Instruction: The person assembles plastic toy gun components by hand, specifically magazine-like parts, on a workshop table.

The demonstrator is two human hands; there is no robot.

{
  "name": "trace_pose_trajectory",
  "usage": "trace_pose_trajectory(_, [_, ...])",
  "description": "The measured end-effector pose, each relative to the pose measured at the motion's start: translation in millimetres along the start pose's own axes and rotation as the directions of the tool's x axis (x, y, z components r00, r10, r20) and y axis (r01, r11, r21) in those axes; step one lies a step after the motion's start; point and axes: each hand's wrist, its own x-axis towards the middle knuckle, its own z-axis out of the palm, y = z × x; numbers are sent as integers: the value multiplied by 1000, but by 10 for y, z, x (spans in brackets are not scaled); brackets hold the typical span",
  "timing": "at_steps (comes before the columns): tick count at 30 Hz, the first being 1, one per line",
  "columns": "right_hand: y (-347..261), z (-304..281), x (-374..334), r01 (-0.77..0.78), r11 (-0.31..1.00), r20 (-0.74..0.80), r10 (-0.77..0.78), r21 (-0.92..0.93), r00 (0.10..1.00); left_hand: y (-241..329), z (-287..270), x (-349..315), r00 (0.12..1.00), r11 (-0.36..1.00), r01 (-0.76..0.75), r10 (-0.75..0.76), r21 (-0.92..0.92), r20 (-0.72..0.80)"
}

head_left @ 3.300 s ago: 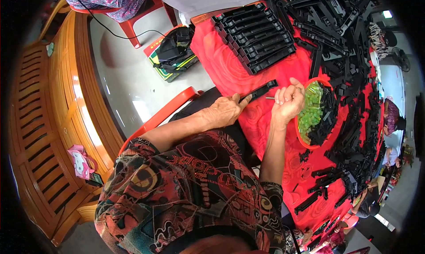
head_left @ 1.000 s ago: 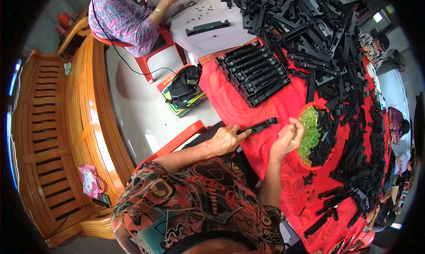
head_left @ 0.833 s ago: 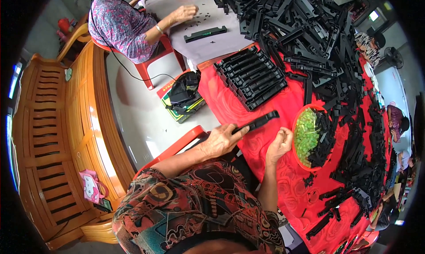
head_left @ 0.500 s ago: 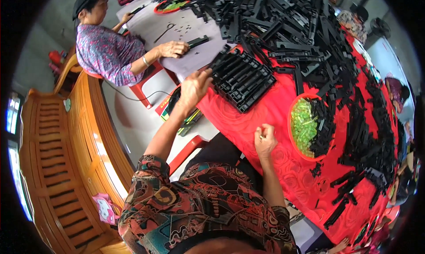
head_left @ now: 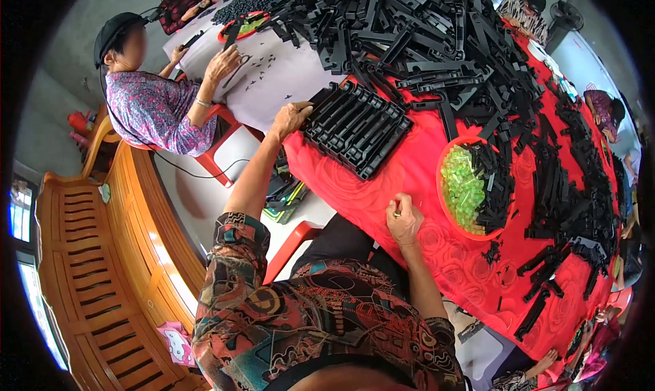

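My left hand (head_left: 291, 118) is at the left end of a stack of long black plastic parts (head_left: 356, 133), its fingers closed on the end of a black plastic part (head_left: 319, 103) there. The parts lie side by side in rows on the red cloth. My right hand (head_left: 404, 219) hovers over the cloth nearer to me, fingers curled in a pinch. A small yellow-green spot shows at its fingers; I cannot tell whether it is a ring or a held piece. To its right stands a red-rimmed basket (head_left: 441, 186) with green translucent pieces (head_left: 462, 186) and small black pieces (head_left: 495, 186).
A big heap of black parts (head_left: 409, 29) covers the far side of the table. More black parts (head_left: 566, 186) lie along the right. At the left a co-worker (head_left: 153, 104) holds a black part over the pale table section (head_left: 263, 84). A wooden bench (head_left: 89, 254) stands at far left.
My left hand has moved slightly left and stays at the stack's end. My right hand stays closed over the cloth. The co-worker has lifted a black part toward the far basket.
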Motion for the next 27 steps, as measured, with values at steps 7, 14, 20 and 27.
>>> trace_pose_trajectory(7, [-12,6,22,19,1000,-19,-19,8,1000,-107,-34,148,985,988,-125,135,-95,104])
trace_pose_trajectory(14, [-14,23,27,7,1000,-2,-7,-20,1000,-57,-6,195,972,992,-120,125,-39,199])
trace_pose_trajectory(20, [-2,20,23,16,1000,-8,-16,-12,1000,164,33,27,1000,997,15,-15,-71,4])
trace_pose_trajectory(27, [-1,45,7,14,1000,-4,-14,-11,1000,390,184,-52,999,965,40,-45,258,11])
